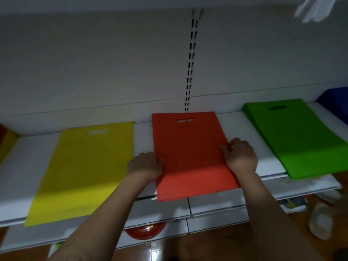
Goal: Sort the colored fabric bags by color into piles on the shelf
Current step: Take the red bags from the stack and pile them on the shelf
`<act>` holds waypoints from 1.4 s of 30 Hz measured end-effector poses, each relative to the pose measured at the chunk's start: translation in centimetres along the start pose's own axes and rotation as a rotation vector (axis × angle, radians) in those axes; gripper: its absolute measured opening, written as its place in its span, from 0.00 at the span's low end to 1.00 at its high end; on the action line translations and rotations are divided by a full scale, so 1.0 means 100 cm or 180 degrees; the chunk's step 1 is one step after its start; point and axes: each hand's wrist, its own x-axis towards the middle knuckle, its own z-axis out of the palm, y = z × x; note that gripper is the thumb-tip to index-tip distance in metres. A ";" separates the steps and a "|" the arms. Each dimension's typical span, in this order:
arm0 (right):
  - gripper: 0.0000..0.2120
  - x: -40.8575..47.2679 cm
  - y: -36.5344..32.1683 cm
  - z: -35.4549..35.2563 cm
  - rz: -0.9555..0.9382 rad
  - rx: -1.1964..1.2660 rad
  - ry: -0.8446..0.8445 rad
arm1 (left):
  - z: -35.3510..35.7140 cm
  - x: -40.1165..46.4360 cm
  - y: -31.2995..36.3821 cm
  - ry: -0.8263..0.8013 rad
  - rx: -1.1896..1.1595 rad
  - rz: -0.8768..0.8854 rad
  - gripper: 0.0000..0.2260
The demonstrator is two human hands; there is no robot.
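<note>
On the white shelf [271,153], between yellow bag [84,170] and green bag [299,136], lay the orange bag [190,153], its near edge overhanging.
Left hand [145,164] curled over its left edge, thumb on top; right hand [240,157] pinched the right edge. It looked light, thin and floppy, likely slippery on the shelf; the side edges or the handle slot [185,120] seemed the best holds.

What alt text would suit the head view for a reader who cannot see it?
Two hands, left and right, hold the side edges of an orange bag lying on a white shelf, between a yellow bag and a green pile.
</note>
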 end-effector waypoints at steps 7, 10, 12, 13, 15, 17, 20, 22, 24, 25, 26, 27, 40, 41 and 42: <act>0.21 -0.035 -0.052 -0.010 -0.0721 -0.0143 0.0979 | -0.012 -0.021 -0.046 0.0602 -0.0310 -0.0082 0.19; 0.19 -0.063 -0.103 -0.002 -0.1046 0.0018 0.0845 | -0.014 -0.044 -0.084 0.1074 -0.0538 -0.0017 0.15; 0.18 -0.084 -0.139 0.011 -0.1276 0.0130 0.0639 | -0.015 -0.056 -0.116 0.1178 -0.0713 -0.0059 0.12; 0.17 -0.095 -0.156 0.019 -0.1412 0.0171 0.0509 | -0.015 -0.063 -0.134 0.1148 -0.0761 -0.0127 0.12; 0.16 -0.118 -0.193 0.035 -0.1657 0.0236 0.0189 | -0.016 -0.078 -0.171 0.1107 -0.0745 -0.0334 0.11; 0.14 -0.143 -0.227 0.053 -0.1947 0.0164 0.0004 | -0.016 -0.093 -0.211 0.1162 -0.0718 -0.0598 0.10; 0.13 -0.180 -0.275 0.075 -0.2278 0.0047 -0.0121 | -0.017 -0.111 -0.268 0.1317 -0.0883 -0.0870 0.11; 0.14 -0.202 -0.306 0.088 -0.2451 -0.0027 -0.0208 | -0.020 -0.120 -0.304 0.1336 -0.1125 -0.0957 0.11; 0.14 -0.223 -0.338 0.101 -0.2543 -0.0082 -0.0382 | -0.027 -0.126 -0.342 0.1363 -0.1353 -0.1033 0.12; 0.15 -0.232 -0.354 0.107 -0.2631 -0.0043 -0.0416 | -0.032 -0.127 -0.362 0.1419 -0.1399 -0.1060 0.12; 0.17 -0.241 -0.372 0.112 -0.2701 0.0029 -0.0438 | -0.037 -0.128 -0.382 0.1497 -0.1395 -0.1080 0.13; 0.18 -0.250 -0.391 0.117 -0.2719 0.0132 -0.0539 | -0.042 -0.128 -0.402 0.1563 -0.1371 -0.1100 0.14; 0.31 -0.306 -0.536 0.194 -0.1661 -0.0346 -0.1578 | -0.072 -0.097 -0.605 0.1314 -0.0645 -0.1266 0.16; 0.29 -0.303 -0.534 0.196 -0.1551 -0.0224 -0.1633 | -0.075 -0.093 -0.612 0.1272 -0.0550 -0.1287 0.17; 0.27 -0.299 -0.530 0.197 -0.1423 -0.0059 -0.1676 | -0.078 -0.089 -0.618 0.1159 -0.0438 -0.1365 0.19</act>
